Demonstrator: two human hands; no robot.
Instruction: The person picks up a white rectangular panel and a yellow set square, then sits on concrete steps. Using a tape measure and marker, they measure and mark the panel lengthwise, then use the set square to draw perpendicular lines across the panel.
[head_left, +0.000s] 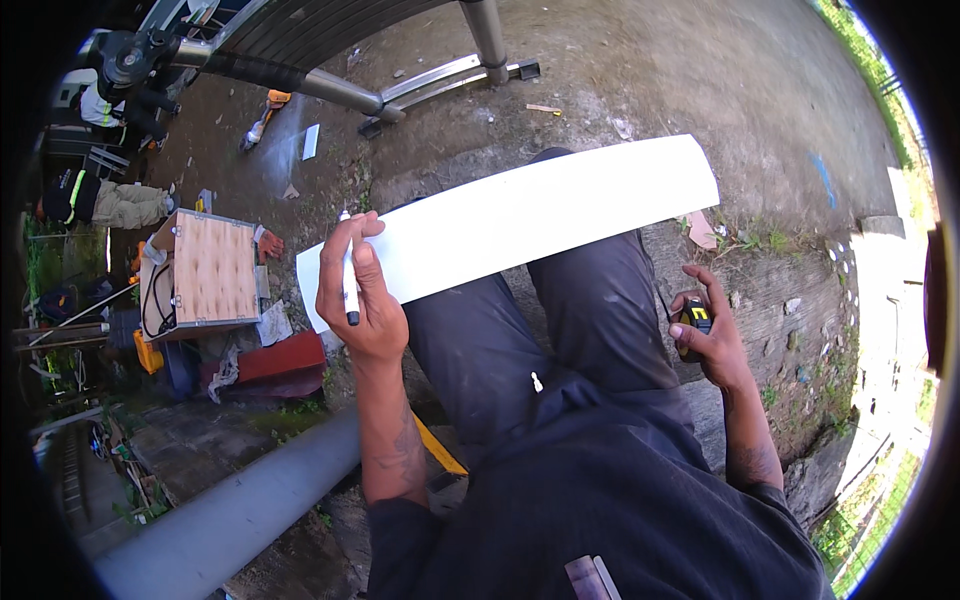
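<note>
Across my thighs lies a long, bright white panel (545, 215), tilted so that its right end sits farther off. My left hand (378, 315), in front of the panel's left end, has its fingers closed on a white marker (350, 285) with a dark lower end. Whether that hand also touches the panel I cannot tell. Beside my right thigh, my right hand (722, 345) grips a black and yellow tape measure (694, 325); thumb and fingers curl round its case. No pulled-out blade can be made out clearly.
A wooden box (215, 268) with metal edges stands at the left, near a red object (275, 368). A thick grey pipe (235, 500) runs at lower left. Metal legs (345, 90) rise ahead, near an orange power tool (265, 120). One person (110, 200) is at far left, another (100, 108) beyond.
</note>
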